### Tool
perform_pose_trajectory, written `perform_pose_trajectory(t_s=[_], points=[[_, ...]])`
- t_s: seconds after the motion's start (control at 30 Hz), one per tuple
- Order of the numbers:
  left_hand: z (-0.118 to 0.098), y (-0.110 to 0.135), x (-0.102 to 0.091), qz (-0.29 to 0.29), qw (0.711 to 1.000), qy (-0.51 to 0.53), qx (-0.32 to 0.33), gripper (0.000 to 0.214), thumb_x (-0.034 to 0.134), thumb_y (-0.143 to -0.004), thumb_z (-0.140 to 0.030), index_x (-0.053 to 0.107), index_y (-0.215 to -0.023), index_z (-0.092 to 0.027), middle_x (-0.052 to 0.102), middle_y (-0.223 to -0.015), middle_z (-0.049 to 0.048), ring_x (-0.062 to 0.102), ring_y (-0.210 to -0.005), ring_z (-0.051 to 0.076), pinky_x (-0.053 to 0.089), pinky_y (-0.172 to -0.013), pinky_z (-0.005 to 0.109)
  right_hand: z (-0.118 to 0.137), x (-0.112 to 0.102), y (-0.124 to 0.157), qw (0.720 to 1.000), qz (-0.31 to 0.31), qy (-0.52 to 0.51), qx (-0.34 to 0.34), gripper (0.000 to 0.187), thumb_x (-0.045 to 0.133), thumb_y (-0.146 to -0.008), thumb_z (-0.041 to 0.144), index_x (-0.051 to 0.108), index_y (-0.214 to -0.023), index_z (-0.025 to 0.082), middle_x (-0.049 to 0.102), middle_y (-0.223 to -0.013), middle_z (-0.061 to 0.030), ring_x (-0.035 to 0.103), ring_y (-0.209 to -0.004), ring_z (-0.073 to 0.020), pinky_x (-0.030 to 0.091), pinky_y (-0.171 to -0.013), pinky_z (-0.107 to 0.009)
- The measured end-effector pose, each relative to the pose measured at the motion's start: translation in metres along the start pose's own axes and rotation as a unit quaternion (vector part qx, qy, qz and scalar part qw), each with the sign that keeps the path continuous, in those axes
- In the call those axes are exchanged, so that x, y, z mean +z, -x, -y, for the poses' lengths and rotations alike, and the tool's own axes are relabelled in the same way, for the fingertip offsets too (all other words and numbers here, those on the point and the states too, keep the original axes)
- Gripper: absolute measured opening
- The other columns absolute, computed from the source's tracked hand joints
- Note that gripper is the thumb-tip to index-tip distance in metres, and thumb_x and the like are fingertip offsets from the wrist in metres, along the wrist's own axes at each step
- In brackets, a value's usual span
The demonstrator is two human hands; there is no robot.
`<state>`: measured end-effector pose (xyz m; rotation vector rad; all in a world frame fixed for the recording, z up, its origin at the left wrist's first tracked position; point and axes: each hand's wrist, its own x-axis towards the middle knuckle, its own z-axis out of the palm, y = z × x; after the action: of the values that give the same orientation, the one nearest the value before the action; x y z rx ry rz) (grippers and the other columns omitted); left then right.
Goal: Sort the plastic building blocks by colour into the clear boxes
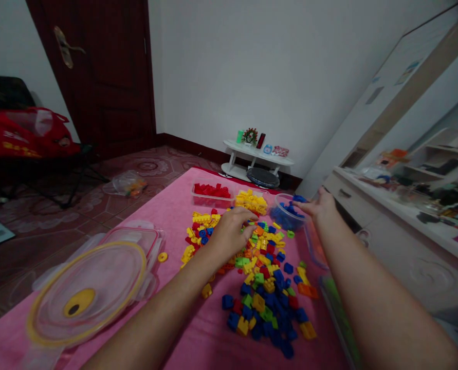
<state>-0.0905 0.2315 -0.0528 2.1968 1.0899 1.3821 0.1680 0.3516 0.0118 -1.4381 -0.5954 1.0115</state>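
Note:
My right hand (320, 206) is over the rim of a round clear tub (289, 220) of blue toy bricks, pinching a blue building brick (299, 198) at its fingertips. Above the mixed pile of building bricks (265, 249) reaches my left hand (234, 231), its thumb and fingers curved and apart, with nothing visible between them. Behind it stand a clear box of red bricks (212, 190) and a container of yellow bricks (251, 201). Many blue bricks (277, 303) lie in the nearer part of the pile.
Clear container lids, one round with a yellow rim (135, 293), lie at the left of the pink cloth (147, 205). Along the right edge are a box with orange pieces (316, 241) and one with green pieces (340, 313). A white cabinet (398, 231) stands right.

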Motion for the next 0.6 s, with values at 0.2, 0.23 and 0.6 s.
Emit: perform_pose_trajectory(t_s=[0.2,0.23,0.6], points=[[0.003,0.0,0.001,0.018,1.0,-0.013,0.001,0.019,0.057,-0.079,-0.014,0.069,-0.093,-0.019,0.068,-0.095,0.0046,0.061,-0.09,0.017,0.048,-0.084,0.031,-0.026,-0.003,0.025,0.999,-0.01,0.035,-0.022,0.055,0.029,-0.087,0.05,0.059,-0.1,0.006,0.055,-0.111,-0.0255,0.062,-0.091,-0.025,0.049,-0.065,-0.037],[0.003,0.0,0.002,0.023,1.0,-0.016,0.0,0.018,0.057,-0.079,-0.014,0.069,-0.092,-0.018,0.068,-0.094,0.0045,0.061,-0.089,0.017,0.048,-0.083,0.031,-0.036,-0.005,0.038,0.999,-0.001,0.034,-0.041,0.049,0.034,-0.086,0.05,0.059,-0.101,0.01,0.058,-0.11,-0.022,0.062,-0.092,-0.0242,0.05,-0.066,-0.036],[0.006,-0.005,-0.014,0.021,0.998,-0.046,-0.033,0.019,0.057,-0.078,-0.018,0.07,-0.091,-0.018,0.068,-0.091,0.0044,0.061,-0.079,0.015,0.048,-0.073,0.026,-0.149,-0.123,0.213,0.765,0.172,0.549,-0.291,0.084,0.075,-0.055,0.044,0.045,-0.132,0.031,0.039,-0.141,-0.0094,0.034,-0.13,-0.0348,0.03,-0.104,-0.052]])
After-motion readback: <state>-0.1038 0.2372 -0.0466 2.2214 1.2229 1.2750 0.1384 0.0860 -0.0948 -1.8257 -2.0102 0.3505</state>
